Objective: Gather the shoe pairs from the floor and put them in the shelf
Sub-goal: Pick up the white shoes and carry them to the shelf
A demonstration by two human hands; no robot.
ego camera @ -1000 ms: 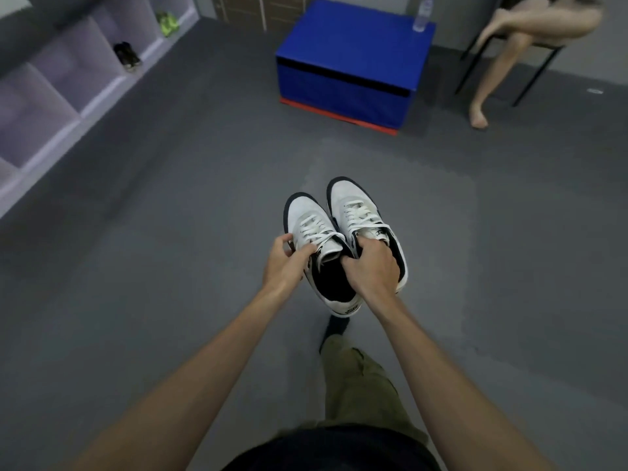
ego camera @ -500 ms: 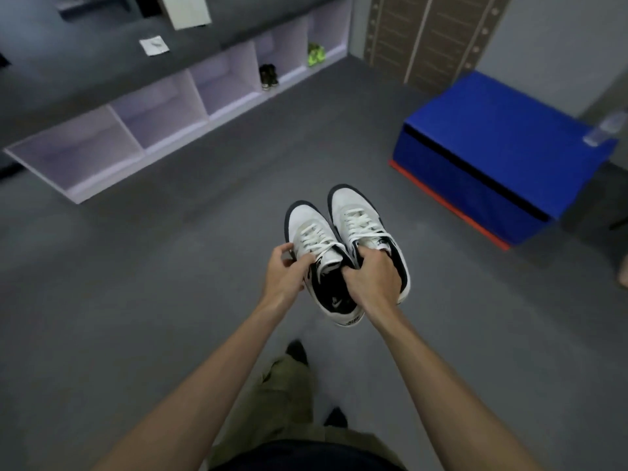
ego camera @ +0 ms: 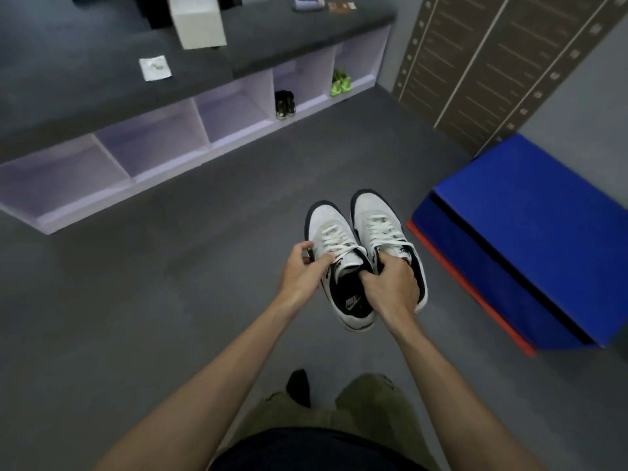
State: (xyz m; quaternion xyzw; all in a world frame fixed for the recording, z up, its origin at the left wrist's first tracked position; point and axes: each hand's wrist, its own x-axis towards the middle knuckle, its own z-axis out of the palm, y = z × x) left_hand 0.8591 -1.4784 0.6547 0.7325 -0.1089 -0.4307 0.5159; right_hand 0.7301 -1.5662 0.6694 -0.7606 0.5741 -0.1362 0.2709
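Observation:
I hold a pair of white sneakers with black trim in the air, toes pointing away from me. My left hand [ego camera: 302, 271] grips the left sneaker [ego camera: 331, 239] at its tongue and side. My right hand [ego camera: 390, 285] is closed on the collar of the right sneaker [ego camera: 375, 220]. The pale purple shelf [ego camera: 163, 185] with open cubbies runs along the floor at the upper left. One cubby holds a dark pair of shoes [ego camera: 284, 103], and the cubby to its right holds a neon green pair [ego camera: 339, 83].
A blue padded box [ego camera: 530, 232] with a red base stands on the grey floor at the right. On the dark shelf top sit a white box [ego camera: 198, 23] and a small white packet [ego camera: 154, 68]. A brown panelled wall [ego camera: 475, 62] lies behind.
My view has swung further left, so the shelf has come closer to centre and the blue box has slid to the right. Both hands keep the same grip on the sneakers.

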